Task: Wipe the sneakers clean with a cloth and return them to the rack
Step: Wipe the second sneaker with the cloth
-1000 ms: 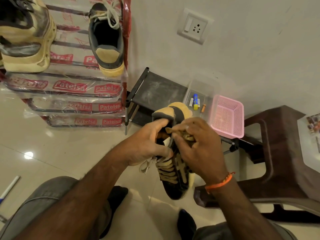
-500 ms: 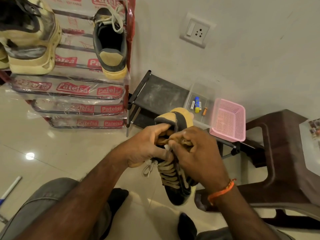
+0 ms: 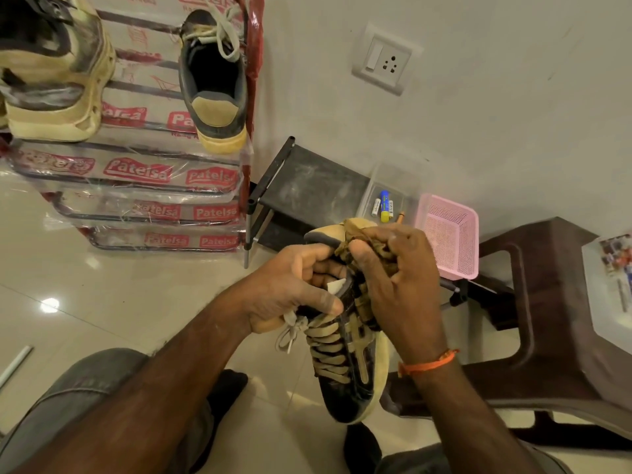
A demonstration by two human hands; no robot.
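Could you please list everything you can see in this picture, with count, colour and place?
held sneaker: 1, dark brown and tan, centre
cloth: 1, tan, at its heel
rack sneakers: 2, tan and dark, top left
rack: 1, red-lettered plastic wrap, left
low shelf: 1, black, by wall
clear box: 1, holds batteries, on shelf
basket: 1, pink, beside box
stool: 1, brown, right
socket: 1, white, wall
left hand: grips sneaker
right hand: holds cloth

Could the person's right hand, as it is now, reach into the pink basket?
Probably not yet: the right hand grips a cloth against the held sneaker. The pink basket lies close behind it, nothing between.
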